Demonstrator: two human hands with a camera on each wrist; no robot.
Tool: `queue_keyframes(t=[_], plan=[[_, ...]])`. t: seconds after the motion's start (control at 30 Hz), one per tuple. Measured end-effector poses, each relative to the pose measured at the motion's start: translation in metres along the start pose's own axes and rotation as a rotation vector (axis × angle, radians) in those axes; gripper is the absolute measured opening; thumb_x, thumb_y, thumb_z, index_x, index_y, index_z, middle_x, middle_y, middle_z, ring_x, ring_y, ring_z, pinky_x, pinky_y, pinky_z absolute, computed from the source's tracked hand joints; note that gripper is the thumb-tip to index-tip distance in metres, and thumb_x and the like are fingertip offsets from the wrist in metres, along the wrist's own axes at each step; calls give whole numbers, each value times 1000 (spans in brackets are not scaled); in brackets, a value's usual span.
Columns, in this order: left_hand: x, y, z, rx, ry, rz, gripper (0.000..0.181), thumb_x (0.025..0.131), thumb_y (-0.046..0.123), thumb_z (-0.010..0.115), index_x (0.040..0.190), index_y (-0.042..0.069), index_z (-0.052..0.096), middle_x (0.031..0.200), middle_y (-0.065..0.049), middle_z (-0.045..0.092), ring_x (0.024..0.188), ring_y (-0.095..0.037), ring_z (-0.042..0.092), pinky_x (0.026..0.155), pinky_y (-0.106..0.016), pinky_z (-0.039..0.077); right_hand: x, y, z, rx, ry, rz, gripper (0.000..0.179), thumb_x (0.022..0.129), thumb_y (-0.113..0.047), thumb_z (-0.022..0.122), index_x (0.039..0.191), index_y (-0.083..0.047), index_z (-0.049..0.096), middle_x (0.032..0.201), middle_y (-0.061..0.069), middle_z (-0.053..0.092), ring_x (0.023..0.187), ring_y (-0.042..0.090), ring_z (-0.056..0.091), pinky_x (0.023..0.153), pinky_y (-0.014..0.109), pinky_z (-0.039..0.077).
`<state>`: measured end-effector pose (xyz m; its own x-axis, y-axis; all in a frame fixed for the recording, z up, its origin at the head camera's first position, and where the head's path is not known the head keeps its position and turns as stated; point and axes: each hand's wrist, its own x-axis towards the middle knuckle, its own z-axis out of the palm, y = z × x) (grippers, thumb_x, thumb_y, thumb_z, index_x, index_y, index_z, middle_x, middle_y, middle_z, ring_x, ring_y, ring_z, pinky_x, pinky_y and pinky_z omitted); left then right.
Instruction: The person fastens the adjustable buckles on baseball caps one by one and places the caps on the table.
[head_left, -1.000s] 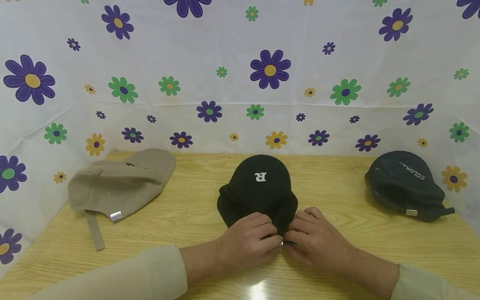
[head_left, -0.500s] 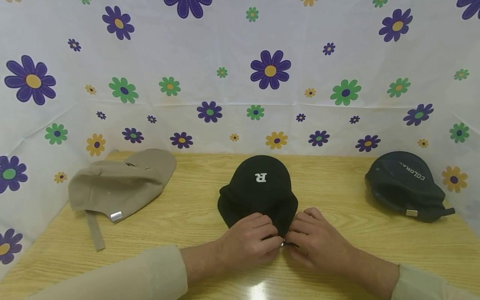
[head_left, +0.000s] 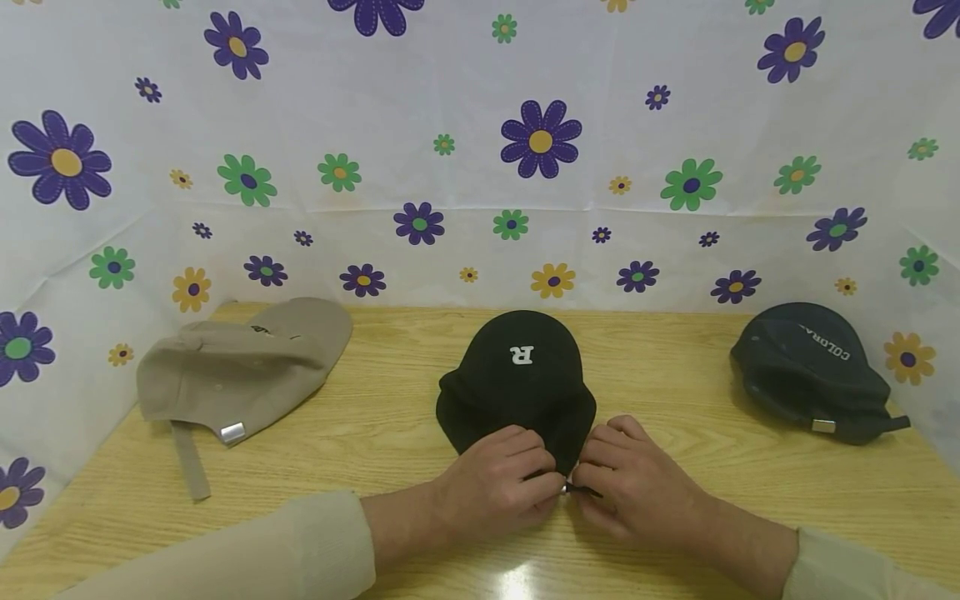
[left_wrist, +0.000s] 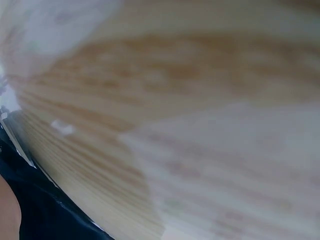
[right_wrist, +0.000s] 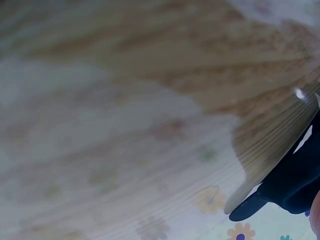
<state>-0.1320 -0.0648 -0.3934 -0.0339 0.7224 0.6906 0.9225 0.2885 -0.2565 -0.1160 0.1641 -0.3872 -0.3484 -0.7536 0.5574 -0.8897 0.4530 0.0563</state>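
A black cap [head_left: 517, 392] with a white letter R sits mid-table in the head view, its back edge toward me. My left hand [head_left: 498, 479], fingers curled, pinches the cap's back edge beside a small metal buckle [head_left: 564, 486]. Just right of that, my right hand [head_left: 637, 483] pinches the thin black strap [head_left: 588, 491], whose end pokes out beyond the fingers. The fingertips of both hands nearly meet at the buckle, and they hide most of the strap. Dark material [left_wrist: 35, 205] and a sliver of skin fill the left wrist view's lower corner.
On the left of the wooden table [head_left: 390, 358] lies a beige cap [head_left: 240, 375], its strap hanging loose from a metal buckle. A dark cap [head_left: 802, 375] with white lettering lies at the right. Behind hangs a flowered white cloth [head_left: 450, 92].
The right fingertips have shifted slightly right, away from the buckle. A little more of the black strap's end shows, angled lower. The left hand and all three caps stay put.
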Motion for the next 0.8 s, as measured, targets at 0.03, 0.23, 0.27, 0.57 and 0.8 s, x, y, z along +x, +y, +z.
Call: queue_keyframes(t=[0.03,0.23,0.27,0.57,0.8], plan=[[0,0,0,0,0,0,9,85,13,63,83,16,71,79,6,63,76,-10,57,74,-21,48,0,0,0,1,1,-1,3,85,-21,67,83,-19,67,84,-8,61,84,12,55,85,33,38],[0,0,1,3,6,6,10,86,12,62,82,16,70,79,6,63,76,-10,57,75,-21,48,0,0,0,2,0,2,3,85,-21,66,82,-19,66,83,-7,60,84,12,54,85,33,38],[0,0,1,5,8,7,10,86,12,62,82,16,70,79,6,63,76,-10,57,75,-21,48,0,-1,0,1,-2,3,4,84,-21,66,81,-19,66,83,-7,60,84,12,54,85,33,38],[0,0,1,10,13,15,11,86,12,61,81,16,69,79,6,62,76,-10,57,75,-21,49,1,-1,-1,-7,0,-2,4,81,-19,65,78,-19,63,82,-7,58,83,12,52,84,32,37],[0,0,2,15,29,23,13,86,11,59,79,16,68,78,6,62,75,-10,57,74,-21,48,1,-1,-1,-15,-3,-3,4,77,-19,66,76,-19,61,80,-8,55,82,12,50,84,32,36]])
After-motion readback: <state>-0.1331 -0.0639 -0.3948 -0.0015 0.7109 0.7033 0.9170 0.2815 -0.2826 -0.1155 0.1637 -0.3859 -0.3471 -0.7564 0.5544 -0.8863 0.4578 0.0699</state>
